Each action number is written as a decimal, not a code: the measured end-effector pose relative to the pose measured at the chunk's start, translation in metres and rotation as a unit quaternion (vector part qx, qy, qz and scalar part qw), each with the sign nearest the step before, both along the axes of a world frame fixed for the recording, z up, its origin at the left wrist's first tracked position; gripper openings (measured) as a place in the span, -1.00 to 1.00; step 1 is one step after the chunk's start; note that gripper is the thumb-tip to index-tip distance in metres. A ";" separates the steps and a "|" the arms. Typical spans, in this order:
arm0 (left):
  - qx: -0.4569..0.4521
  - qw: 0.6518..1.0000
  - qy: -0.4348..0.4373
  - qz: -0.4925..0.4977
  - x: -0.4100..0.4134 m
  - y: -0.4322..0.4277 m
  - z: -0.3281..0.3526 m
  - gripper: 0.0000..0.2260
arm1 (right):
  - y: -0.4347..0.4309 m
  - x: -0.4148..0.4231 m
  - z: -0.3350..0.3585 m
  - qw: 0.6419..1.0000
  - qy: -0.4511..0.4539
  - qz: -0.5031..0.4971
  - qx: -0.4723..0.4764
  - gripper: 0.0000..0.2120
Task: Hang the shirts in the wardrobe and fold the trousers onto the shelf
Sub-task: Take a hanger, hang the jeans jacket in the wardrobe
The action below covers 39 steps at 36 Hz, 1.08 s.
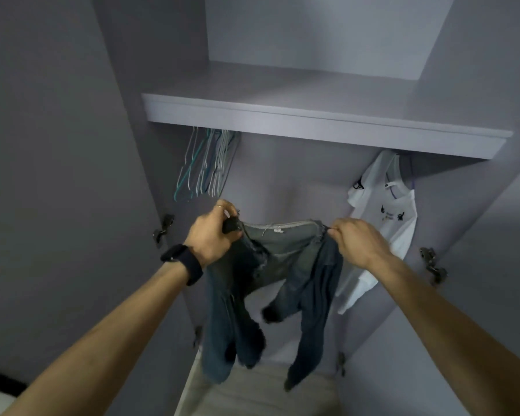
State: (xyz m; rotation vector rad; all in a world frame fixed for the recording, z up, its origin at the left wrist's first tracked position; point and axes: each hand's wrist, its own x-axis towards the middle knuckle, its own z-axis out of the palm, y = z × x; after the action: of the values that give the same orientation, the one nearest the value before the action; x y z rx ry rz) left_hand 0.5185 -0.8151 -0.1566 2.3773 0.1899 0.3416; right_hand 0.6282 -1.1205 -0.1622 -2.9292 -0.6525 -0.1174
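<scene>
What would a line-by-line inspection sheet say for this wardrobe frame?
Surface: pale shelf above the hanging space.
Job's things: trousers held up by the waistband, legs hanging, not yet folded; white shirt hangs at the right under the shelf.
Clutter: bunch of empty hangers at the left under the shelf.
Hands: left hand grips one waistband end; right hand pinches the other.
Cables: nothing seen.
Surroundings: wardrobe open, hinges on its sides; watch on the left wrist.

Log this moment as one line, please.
left hand: grips jeans | right hand: pinches jeans | jeans: unfolded, hanging | white shirt: already hung
</scene>
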 end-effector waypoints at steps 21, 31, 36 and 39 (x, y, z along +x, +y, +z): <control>-0.197 0.979 0.024 0.045 -0.011 -0.004 -0.022 -0.73 | 0.124 -0.028 0.006 0.912 0.186 0.188 0.314 -0.89; 0.128 0.983 -0.007 0.129 -0.033 0.005 -0.004 -0.70 | 0.147 -0.026 0.014 0.888 0.244 0.231 0.313 -0.90; 0.308 0.920 -0.097 0.223 -0.034 0.030 0.002 -0.66 | 0.155 -0.007 0.027 0.884 0.205 0.228 0.353 -0.89; 0.385 0.877 -0.111 0.265 -0.041 0.060 0.004 -0.86 | 0.164 0.012 0.026 0.886 0.203 0.205 0.363 -0.93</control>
State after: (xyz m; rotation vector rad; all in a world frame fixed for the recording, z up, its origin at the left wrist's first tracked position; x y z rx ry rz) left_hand 0.4779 -0.7549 -0.1526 2.9945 0.7145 1.1218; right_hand 0.6399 -0.9569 -0.1360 -1.9654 -0.8907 0.2428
